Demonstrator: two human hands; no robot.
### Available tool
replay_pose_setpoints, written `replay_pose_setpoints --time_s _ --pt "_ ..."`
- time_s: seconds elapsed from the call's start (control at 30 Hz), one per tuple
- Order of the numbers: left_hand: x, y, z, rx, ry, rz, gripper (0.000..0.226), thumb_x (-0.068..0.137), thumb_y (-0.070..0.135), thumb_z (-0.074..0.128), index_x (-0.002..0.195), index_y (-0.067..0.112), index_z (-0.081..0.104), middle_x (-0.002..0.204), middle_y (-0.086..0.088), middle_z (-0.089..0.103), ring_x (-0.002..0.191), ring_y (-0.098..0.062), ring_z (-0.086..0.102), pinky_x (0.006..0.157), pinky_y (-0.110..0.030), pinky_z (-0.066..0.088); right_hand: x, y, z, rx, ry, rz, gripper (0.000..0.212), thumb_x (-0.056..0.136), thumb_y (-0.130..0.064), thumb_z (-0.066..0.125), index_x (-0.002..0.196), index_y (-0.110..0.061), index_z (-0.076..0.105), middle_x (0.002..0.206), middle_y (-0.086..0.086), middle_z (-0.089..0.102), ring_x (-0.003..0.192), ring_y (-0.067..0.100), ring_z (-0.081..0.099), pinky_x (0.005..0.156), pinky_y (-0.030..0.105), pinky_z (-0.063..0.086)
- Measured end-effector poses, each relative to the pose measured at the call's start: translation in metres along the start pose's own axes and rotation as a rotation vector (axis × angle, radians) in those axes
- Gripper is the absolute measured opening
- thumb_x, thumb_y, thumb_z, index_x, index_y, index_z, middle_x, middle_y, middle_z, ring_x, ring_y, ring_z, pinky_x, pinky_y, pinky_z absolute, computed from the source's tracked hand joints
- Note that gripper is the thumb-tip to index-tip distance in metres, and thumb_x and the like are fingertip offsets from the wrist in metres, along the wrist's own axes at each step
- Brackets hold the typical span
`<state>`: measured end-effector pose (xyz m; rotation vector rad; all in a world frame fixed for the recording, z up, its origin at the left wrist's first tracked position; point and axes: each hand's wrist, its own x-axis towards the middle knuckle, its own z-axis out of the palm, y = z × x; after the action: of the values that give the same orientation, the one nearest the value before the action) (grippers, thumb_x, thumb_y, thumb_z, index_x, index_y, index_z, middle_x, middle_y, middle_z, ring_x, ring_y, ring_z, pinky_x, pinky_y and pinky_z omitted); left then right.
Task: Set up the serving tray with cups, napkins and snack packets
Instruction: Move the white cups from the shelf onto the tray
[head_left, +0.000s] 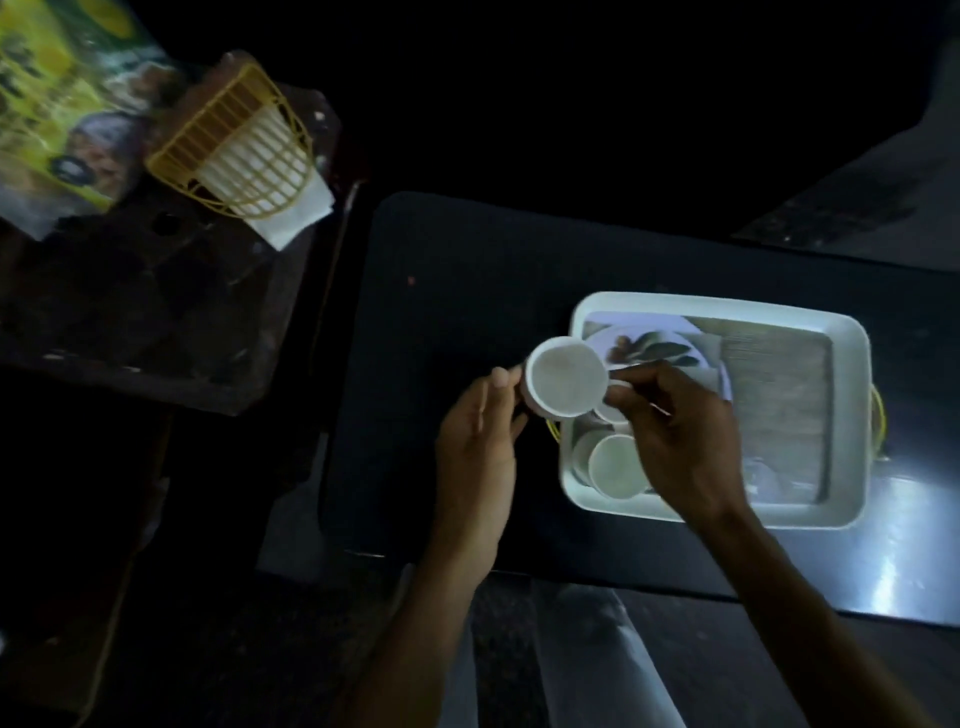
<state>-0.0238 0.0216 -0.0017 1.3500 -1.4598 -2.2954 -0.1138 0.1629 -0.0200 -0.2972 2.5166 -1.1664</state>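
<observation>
Two hands on one white cup (566, 376) above the tray's (852, 415) left rim, left hand (475, 447) grip curled round its side, right hand (680, 431) grip pinching its rim, second cup (618, 465) in the tray, dark worktop (441, 291) beneath.

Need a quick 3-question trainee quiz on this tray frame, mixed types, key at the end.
1. True or false: the yellow napkin holder stands on the white tray.
2. Which hands touch the raised cup? A) left only B) right only C) both
3. Fill in: the saucer on the tray bears a ___ pattern.

Key: 1 false, it sits on the dark stand to the left. 2 C, left hand and right hand. 3 leaf.
</observation>
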Motion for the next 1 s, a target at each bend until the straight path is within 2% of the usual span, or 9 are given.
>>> replay_pose_setpoints --time_s 0.13,0.27,0.4,0.53,0.6,0.67,0.8,0.93,1.0 --pt "-0.012 -0.022 0.055 0.084 -0.092 -0.012 0.032 0.102 0.038 0.051 0.111 0.017 0.074 0.116 -0.003 0.076 0.117 -0.023 0.068 0.108 -0.051 0.049 0.0 0.039 -0.058 -0.104 0.067 0.036 0.01 0.087 -0.014 0.071 0.09 -0.023 0.072 0.077 -0.022 0.065 0.073 -0.026 0.056 0.065 -0.003 0.038" --pt "-0.017 -0.031 0.086 0.059 -0.099 -0.069 0.025 0.105 0.032 0.048 0.109 0.028 0.072 0.119 0.003 0.074 0.118 -0.012 0.067 0.11 -0.042 0.049 0.001 0.074 -0.088 -0.118 0.147 0.05 0.005 0.089 -0.017 0.069 0.093 -0.018 0.071 0.08 -0.013 0.066 0.07 -0.015 0.06 0.062 -0.002 0.039" --pt "-0.017 -0.031 0.094 0.01 -0.026 -0.055 0.033 0.107 0.028 0.043 0.123 0.014 0.068 0.13 -0.006 0.07 0.123 -0.016 0.065 0.101 -0.026 0.053 0.012 0.111 -0.099 -0.111 0.192 0.093 0.006 0.09 -0.019 0.069 0.095 -0.017 0.072 0.085 -0.013 0.068 0.074 -0.014 0.061 0.066 0.002 0.041" --pt "-0.019 -0.033 0.096 -0.035 0.031 -0.085 0.033 0.107 0.026 0.041 0.122 0.011 0.067 0.125 -0.006 0.07 0.12 -0.016 0.066 0.095 -0.023 0.055 0.023 0.14 -0.102 -0.133 0.132 0.126 0.005 0.09 -0.025 0.069 0.093 -0.021 0.07 0.083 -0.011 0.068 0.077 0.006 0.064 0.071 0.026 0.048" --pt "-0.02 -0.034 0.097 -0.047 0.05 -0.086 0.03 0.107 0.026 0.041 0.116 0.016 0.068 0.119 -0.004 0.072 0.119 -0.017 0.067 0.098 -0.026 0.054 0.025 0.15 -0.1 -0.135 0.082 0.125 0.004 0.09 -0.024 0.069 0.092 -0.021 0.07 0.083 -0.01 0.068 0.079 0.012 0.065 0.073 0.03 0.049" --pt "-0.019 -0.036 0.1 -0.065 0.075 -0.095 0.029 0.108 0.025 0.041 0.116 0.014 0.067 0.118 -0.005 0.072 0.122 -0.021 0.066 0.102 -0.031 0.052 0.026 0.155 -0.098 -0.114 0.06 0.117 0.003 0.089 -0.022 0.07 0.09 -0.019 0.071 0.081 -0.01 0.068 0.074 0.009 0.063 0.069 0.025 0.045" --pt "-0.019 -0.04 0.104 -0.074 0.12 -0.105 0.029 0.108 0.025 0.042 0.116 0.013 0.067 0.124 -0.008 0.071 0.123 -0.023 0.066 0.108 -0.037 0.051 0.026 0.158 -0.096 -0.138 0.029 0.097 0.004 0.088 -0.018 0.07 0.09 -0.016 0.073 0.079 -0.011 0.067 0.07 -0.01 0.056 0.062 0.0 0.037" --pt "-0.022 -0.043 0.103 -0.078 0.139 -0.1 0.031 0.108 0.026 0.043 0.122 0.011 0.066 0.128 -0.01 0.071 0.123 -0.021 0.066 0.109 -0.037 0.051 0.028 0.161 -0.094 -0.094 -0.011 0.133 0.007 0.088 -0.015 0.071 0.093 -0.011 0.073 0.083 -0.004 0.071 0.072 0.0 0.06 0.062 0.001 0.039" --pt "-0.023 -0.046 0.101 -0.074 0.145 -0.103 0.033 0.108 0.026 0.043 0.125 0.009 0.066 0.127 -0.009 0.071 0.123 -0.021 0.066 0.109 -0.037 0.051 0.029 0.162 -0.093 -0.105 -0.031 0.135 0.006 0.089 -0.016 0.07 0.093 -0.012 0.073 0.083 -0.006 0.07 0.071 -0.003 0.059 0.061 0.003 0.039"
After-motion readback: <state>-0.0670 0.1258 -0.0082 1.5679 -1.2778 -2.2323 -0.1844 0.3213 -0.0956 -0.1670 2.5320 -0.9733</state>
